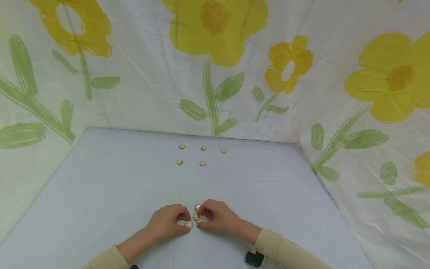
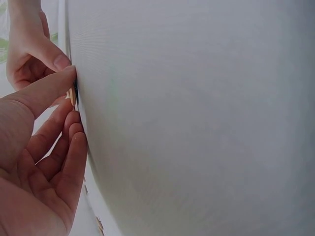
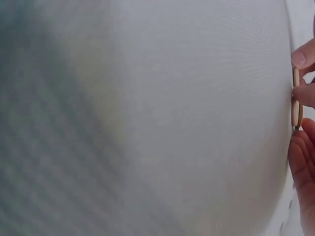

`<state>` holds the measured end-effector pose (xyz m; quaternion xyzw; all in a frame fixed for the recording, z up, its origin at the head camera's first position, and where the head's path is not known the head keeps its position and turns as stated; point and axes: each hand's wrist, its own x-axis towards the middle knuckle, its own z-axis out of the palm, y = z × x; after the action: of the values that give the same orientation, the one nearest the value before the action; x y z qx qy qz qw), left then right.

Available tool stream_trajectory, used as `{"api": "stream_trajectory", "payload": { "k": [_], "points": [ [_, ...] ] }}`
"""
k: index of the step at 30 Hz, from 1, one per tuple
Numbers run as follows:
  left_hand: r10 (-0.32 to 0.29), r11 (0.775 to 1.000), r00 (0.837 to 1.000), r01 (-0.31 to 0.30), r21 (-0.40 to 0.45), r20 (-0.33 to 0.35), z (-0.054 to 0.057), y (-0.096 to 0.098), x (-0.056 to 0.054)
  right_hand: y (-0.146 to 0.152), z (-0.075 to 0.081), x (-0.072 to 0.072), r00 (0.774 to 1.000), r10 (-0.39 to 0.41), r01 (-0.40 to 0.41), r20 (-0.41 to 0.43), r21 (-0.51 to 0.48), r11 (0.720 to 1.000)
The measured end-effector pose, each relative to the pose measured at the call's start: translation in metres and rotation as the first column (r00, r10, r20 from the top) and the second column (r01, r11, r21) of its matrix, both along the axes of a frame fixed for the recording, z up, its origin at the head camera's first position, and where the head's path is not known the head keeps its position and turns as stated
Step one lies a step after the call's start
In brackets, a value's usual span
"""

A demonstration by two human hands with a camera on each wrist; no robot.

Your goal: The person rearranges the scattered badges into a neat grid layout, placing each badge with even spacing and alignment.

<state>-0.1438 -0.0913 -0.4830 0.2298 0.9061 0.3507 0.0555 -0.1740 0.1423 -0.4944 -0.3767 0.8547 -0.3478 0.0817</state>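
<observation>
Low at the front of the table, my left hand (image 1: 170,220) pinches a small round wooden disc (image 1: 189,224) between thumb and fingertips. Close to its right, my right hand (image 1: 218,216) has thumb and fingers around another wooden disc (image 1: 197,216), which overlaps a paler one partly hidden by the fingers. Just behind these lies a silver-rimmed disc (image 1: 198,207), half covered by the right fingers. The left wrist view gives a thin edge of a wooden disc (image 2: 73,96) at the left fingertips. In the right wrist view, disc edges (image 3: 296,101) stand between the fingers.
Several similar wooden discs lie in two rows farther back, among them a back-left disc (image 1: 181,146) and a back-right disc (image 1: 223,151). A pale cloth covers the table (image 1: 111,179). Flower-printed curtains (image 1: 147,93) enclose its back and sides.
</observation>
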Motion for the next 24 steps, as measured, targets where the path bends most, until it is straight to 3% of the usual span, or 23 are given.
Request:
{"api": "stream_trajectory", "payload": {
  "k": [14,24],
  "points": [
    [0.001,1.000,1.000,-0.001,0.008,-0.009,-0.0005,-0.0002,-0.0010,-0.0015,-0.0018,0.0008,1.000,0.002,-0.001,-0.016,0.055,0.998],
    [-0.003,1.000,1.000,0.004,0.015,-0.001,-0.0002,-0.0006,-0.0012,-0.0005,-0.0023,0.0011,1.000,-0.003,0.004,-0.031,0.030,1.000]
  ]
}}
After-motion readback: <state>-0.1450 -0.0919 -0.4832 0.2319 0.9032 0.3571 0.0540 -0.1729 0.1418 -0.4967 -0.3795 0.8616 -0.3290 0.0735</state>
